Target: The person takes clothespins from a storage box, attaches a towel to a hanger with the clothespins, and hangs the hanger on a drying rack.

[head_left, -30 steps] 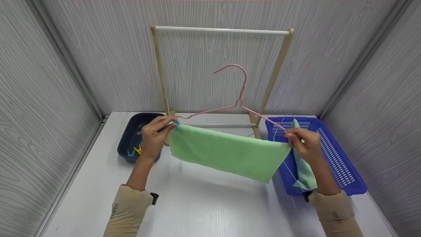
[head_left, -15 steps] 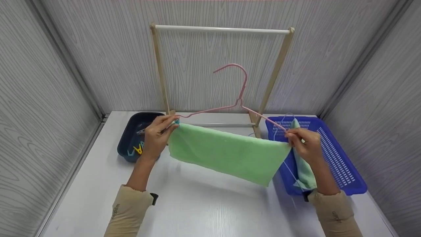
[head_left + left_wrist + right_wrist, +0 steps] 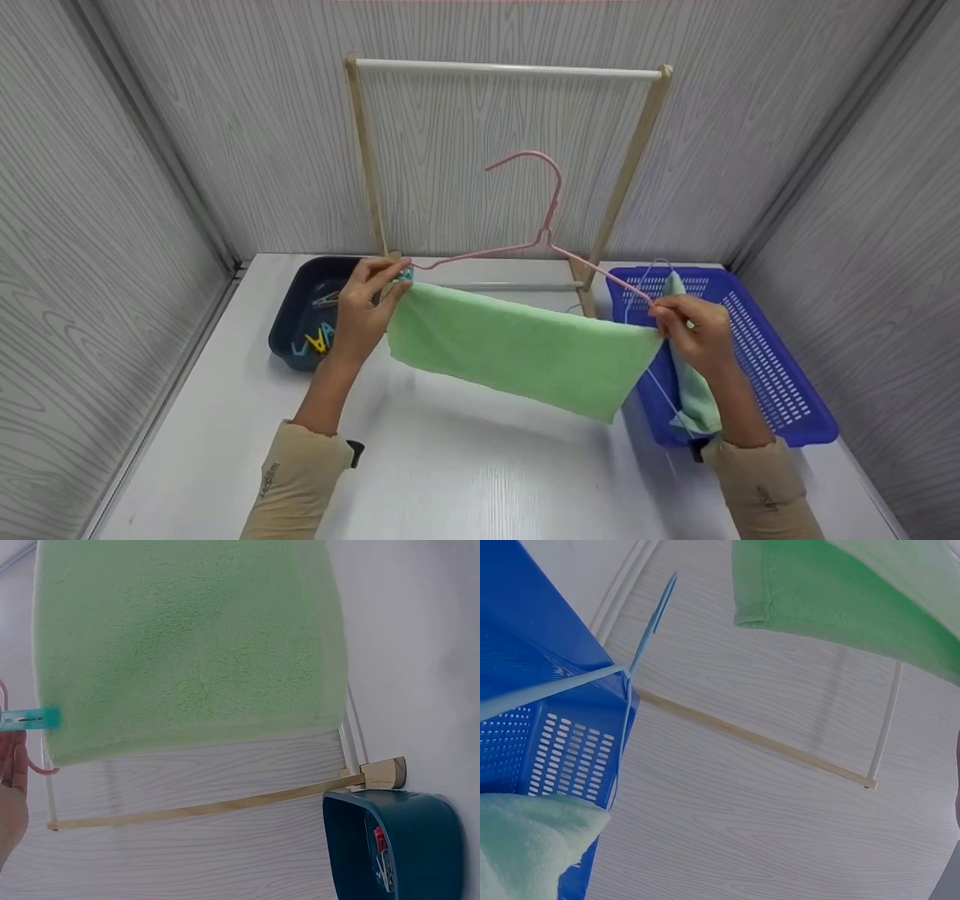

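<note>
A tub [image 3: 282, 322] mid-left held pegs [image 3: 316, 343], a basket [image 3: 796, 379] mid-right cloth [image 3: 696, 397], on a white table [image 3: 480, 472]. My left hand [image 3: 362, 306] pinched a peg [image 3: 406, 274], my right hand [image 3: 697, 330] a hanger [image 3: 554, 205].

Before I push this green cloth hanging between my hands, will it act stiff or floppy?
Probably floppy: the green cloth hangs loose along its lower edge. It looks thin, so likely light. Its fuzzy surface suggests little slipperiness.

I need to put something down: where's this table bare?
Bare on the table: near stretch between left sleeve and right sleeve; strip from left sleeve to left wall. Crowded: back left, dark bin; back middle, rack, with green cloth held before it; right, blue basket.
</note>
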Motion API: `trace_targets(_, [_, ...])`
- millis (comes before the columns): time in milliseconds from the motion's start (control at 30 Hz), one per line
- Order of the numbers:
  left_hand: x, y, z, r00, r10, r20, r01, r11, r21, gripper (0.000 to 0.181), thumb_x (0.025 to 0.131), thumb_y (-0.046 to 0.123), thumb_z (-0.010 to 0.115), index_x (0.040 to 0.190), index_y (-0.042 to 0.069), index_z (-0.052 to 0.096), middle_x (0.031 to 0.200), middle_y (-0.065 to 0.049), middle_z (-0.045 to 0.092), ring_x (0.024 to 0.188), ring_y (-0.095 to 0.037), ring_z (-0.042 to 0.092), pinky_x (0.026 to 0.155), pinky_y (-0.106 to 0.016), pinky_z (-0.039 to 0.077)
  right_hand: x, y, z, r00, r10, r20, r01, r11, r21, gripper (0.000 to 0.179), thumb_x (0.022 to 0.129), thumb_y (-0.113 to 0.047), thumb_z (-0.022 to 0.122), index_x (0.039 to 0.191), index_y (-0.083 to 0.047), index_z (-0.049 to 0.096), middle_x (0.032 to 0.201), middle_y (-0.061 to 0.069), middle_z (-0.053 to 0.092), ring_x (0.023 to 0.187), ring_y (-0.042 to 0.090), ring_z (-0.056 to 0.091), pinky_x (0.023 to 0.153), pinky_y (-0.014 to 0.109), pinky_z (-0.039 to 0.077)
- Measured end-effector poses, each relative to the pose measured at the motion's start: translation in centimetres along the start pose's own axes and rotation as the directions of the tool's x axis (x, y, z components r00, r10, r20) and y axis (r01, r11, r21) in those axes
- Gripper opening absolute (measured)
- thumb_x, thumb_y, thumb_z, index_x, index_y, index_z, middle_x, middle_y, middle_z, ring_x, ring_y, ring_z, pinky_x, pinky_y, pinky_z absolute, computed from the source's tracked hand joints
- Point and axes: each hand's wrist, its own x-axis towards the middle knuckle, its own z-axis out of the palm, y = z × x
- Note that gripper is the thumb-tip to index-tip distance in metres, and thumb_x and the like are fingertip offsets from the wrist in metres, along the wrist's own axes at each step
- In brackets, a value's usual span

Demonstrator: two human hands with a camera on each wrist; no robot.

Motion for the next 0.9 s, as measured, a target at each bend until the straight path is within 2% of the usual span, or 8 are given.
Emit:
trace_targets(100, [0.1,0.1,0.1,1.0,-0.013,0.002,0.013,1.0,0.012,0.032,0.075,-0.01,0.069,0.106,-0.006,0.066,0.1,-0.013,0.057,0.089,-0.024,0.057,0.081,-0.021,0.046,0.1,-0.1,0.0,1.0,0.001,-0.004,-0.002,1.0,-0.023,0.033,0.089,-0.021,0.06,0.073,0.008,0.061,0.056,0.007,0.051,0.044,0.012,0.044,0.041,0.017,0.037])
trace_targets(333, [0.1,0.0,0.1,0.999,-0.038,0.026,0.037,0.999,0.04,0.031,0.078,-0.005,0.069,0.108,-0.005,0.065,0.102,-0.014,0.056,0.085,-0.022,0.055,0.075,-0.025,0.046,0.1,-0.1,0.3,1.0,-0.013,-0.021,0.013,0.999,-0.037,0.033,0.089,-0.02,0.061,0.072,0.008,0.061,0.056,0.007,0.051,0.044,0.012,0.044,0.042,0.016,0.037])
trace_targets(467, [0.3,0.2,0.0,0.999,-0.037,0.027,0.036,0.999,0.033,0.033,0.075,-0.008,0.07,0.108,-0.007,0.064,0.102,-0.016,0.056,0.084,-0.026,0.055,0.074,-0.026,0.045,0.0,0.1,0.4,0.999,-0.018,-0.037,0.018,1.0,-0.017,0.033,0.088,-0.02,0.061,0.072,0.008,0.061,0.056,0.007,0.05,0.044,0.012,0.043,0.04,0.018,0.036])
trace_targets(600, [0.8,1.1,-0.4,0.999,-0.053,0.007,0.053,0.998,0.016,0.031,0.074,-0.014,0.068,0.105,-0.01,0.063,0.098,-0.02,0.056,0.082,-0.03,0.056,0.072,-0.033,0.047,-0.1,0.3,0.4,0.998,-0.024,-0.052,0.023,1.0,-0.017,0.033,0.089,-0.021,0.061,0.072,0.008,0.061,0.054,0.006,0.049,0.042,0.011,0.041,0.038,0.018,0.033])
trace_targets(667, [1.1,1.9,-0.8,0.997,-0.077,-0.006,0.077,0.997,0.019,0.028,0.075,-0.015,0.066,0.103,-0.011,0.063,0.096,-0.022,0.056,0.081,-0.031,0.056,0.072,-0.035,0.047,-0.1,0.4,0.4,0.998,-0.022,-0.054,0.021,1.0,-0.023,0.033,0.089,-0.021,0.061,0.072,0.008,0.061,0.054,0.005,0.049,0.042,0.01,0.04,0.038,0.019,0.032])
trace_targets(767, [1.4,2.9,-1.3,0.991,-0.129,-0.027,0.13,0.991,0.043,0.021,0.08,-0.012,0.063,0.101,-0.011,0.064,0.095,-0.022,0.056,0.082,-0.027,0.056,0.073,-0.03,0.047,-0.2,0.3,0.3,0.999,-0.017,-0.052,0.016,0.999,-0.028,0.033,0.089,-0.021,0.061,0.072,0.008,0.061,0.055,0.006,0.049,0.043,0.011,0.041,0.039,0.019,0.032])
trace_targets(867, [1.2,2.7,-1.6,0.984,-0.169,-0.053,0.173,0.983,0.067,0.017,0.082,-0.011,0.061,0.099,-0.012,0.064,0.095,-0.021,0.056,0.083,-0.024,0.055,0.074,-0.023,0.045,-0.3,0.2,0.3,0.999,-0.01,-0.046,0.009,0.999,-0.032,0.033,0.088,-0.02,0.061,0.072,0.008,0.061,0.056,0.006,0.049,0.044,0.011,0.041,0.039,0.019,0.033])
trace_targets(900, [1.0,2.2,-1.7,0.982,-0.177,-0.063,0.181,0.981,0.069,0.016,0.083,-0.01,0.06,0.099,-0.011,0.064,0.095,-0.02,0.057,0.082,-0.024,0.055,0.074,-0.022,0.044,-0.3,0.1,0.3,0.999,-0.008,-0.045,0.006,0.999,-0.036,0.033,0.088,-0.02,0.061,0.072,0.008,0.061,0.056,0.006,0.049,0.044,0.011,0.041,0.04,0.019,0.033])
